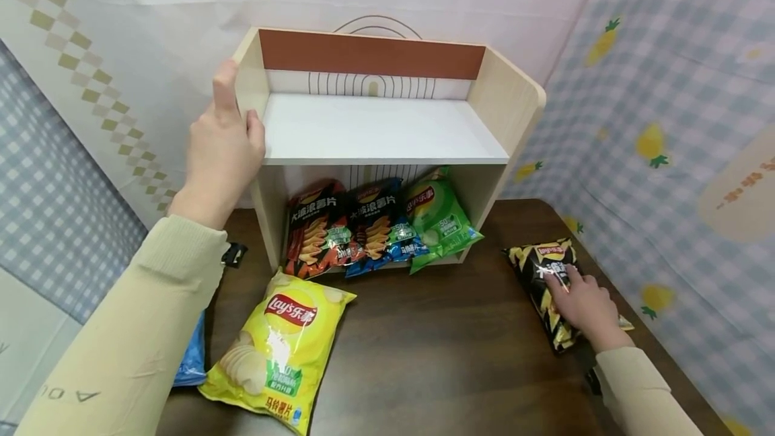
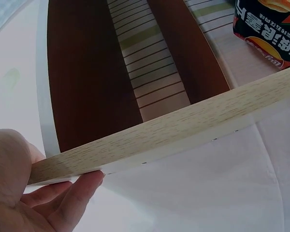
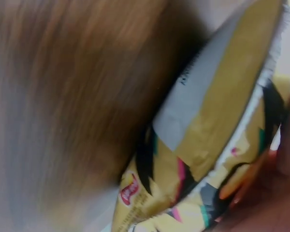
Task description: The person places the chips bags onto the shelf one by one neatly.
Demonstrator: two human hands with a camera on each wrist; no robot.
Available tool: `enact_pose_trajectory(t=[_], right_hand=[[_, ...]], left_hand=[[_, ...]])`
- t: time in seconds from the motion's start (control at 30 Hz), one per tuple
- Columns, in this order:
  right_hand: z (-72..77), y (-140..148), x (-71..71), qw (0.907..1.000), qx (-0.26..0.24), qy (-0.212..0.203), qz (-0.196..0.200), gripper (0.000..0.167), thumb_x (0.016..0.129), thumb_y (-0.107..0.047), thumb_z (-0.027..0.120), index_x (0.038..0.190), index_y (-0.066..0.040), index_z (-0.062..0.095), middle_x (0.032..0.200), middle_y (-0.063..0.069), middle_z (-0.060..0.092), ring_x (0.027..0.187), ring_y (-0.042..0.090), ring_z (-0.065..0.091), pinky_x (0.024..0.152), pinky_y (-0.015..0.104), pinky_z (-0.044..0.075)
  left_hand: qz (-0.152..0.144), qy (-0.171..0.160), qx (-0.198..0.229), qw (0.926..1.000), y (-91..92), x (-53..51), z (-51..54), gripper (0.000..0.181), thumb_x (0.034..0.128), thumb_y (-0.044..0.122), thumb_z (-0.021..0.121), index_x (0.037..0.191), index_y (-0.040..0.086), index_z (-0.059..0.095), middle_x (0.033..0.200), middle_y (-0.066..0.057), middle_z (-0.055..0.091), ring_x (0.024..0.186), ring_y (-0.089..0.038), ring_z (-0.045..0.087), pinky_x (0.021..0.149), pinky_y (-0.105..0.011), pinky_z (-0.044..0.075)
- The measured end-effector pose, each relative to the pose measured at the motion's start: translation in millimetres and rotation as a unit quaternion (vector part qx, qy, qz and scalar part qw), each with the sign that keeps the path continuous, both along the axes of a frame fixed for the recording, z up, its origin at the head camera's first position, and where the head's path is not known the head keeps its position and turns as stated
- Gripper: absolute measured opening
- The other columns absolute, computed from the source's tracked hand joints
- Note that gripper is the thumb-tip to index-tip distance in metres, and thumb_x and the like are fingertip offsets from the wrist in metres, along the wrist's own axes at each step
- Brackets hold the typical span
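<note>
One red-and-black bag (image 1: 315, 234), one blue-and-black bag (image 1: 378, 227) and one green bag (image 1: 440, 217) lean side by side in the lower compartment of the shelf (image 1: 387, 130). The left hand (image 1: 224, 147) grips the shelf's left side panel (image 1: 254, 83) near its top. Close to the right edge of the table (image 1: 424, 348), the right hand (image 1: 584, 308) grips a black-and-gold bag (image 1: 534, 274). Toward the table's left edge lies a yellow bag (image 1: 281, 352), beside a partly hidden blue bag (image 1: 192, 355).

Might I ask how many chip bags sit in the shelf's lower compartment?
3: red bag at left, blue bag in the middle, green bag at right; more could hide behind.
</note>
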State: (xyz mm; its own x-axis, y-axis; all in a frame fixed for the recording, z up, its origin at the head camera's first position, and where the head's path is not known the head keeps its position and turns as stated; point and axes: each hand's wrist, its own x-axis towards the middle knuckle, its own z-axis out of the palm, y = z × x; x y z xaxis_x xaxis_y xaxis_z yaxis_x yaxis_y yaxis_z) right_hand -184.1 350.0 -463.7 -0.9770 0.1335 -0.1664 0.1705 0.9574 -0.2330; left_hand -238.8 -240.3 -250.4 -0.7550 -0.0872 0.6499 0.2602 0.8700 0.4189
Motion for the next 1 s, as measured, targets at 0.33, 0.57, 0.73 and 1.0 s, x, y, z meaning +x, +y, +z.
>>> enact_pose_trajectory(t=[0.33,0.57,0.73,1.0], right_hand=[[9.8,21.2,11.6,0.9952,-0.085,-0.012,0.046,0.075,0.104,-0.045,0.02,0.147,0.016,0.011,0.134,0.045,0.033,0.114,0.059,0.041,0.089,0.064,0.036],[7.9,41.5,19.0,0.99,-0.12,-0.071,-0.025,0.109,0.092,-0.069,0.036,0.141,0.023,0.006,0.137,0.051,0.019,0.119,0.063,0.032,0.088,0.064,0.039],[4.8,48.5,16.2,0.98,-0.139,-0.128,-0.061,0.118,0.089,-0.074,0.035,0.139,0.026,-0.001,0.139,0.052,0.008,0.124,0.064,0.023,0.093,0.066,0.035],[-5.2,51.2,12.7,0.9765,-0.151,-0.14,-0.062,0.12,0.088,-0.075,0.035,0.136,0.029,-0.001,0.138,0.053,0.005,0.126,0.065,0.018,0.096,0.066,0.032]], left_hand=[[-0.002,0.007,-0.001,1.0,-0.7,-0.9,-3.7,0.053,0.0987,0.019,0.039,0.145,0.024,0.013,0.101,-0.036,0.057,0.062,-0.05,0.053,0.055,-0.057,0.043],[-0.003,0.007,0.002,1.0,0.3,-0.8,-1.1,0.053,0.0986,0.02,0.039,0.145,0.025,0.013,0.102,-0.035,0.057,0.063,-0.051,0.053,0.055,-0.057,0.042],[-0.001,0.003,0.004,1.0,0.9,-0.3,-0.7,0.053,0.0986,0.02,0.039,0.145,0.025,0.013,0.104,-0.035,0.057,0.064,-0.052,0.053,0.056,-0.058,0.042],[0.007,-0.003,0.002,1.0,1.9,0.0,-0.1,0.053,0.0987,0.02,0.038,0.145,0.024,0.012,0.095,-0.034,0.056,0.062,-0.051,0.052,0.055,-0.057,0.041]])
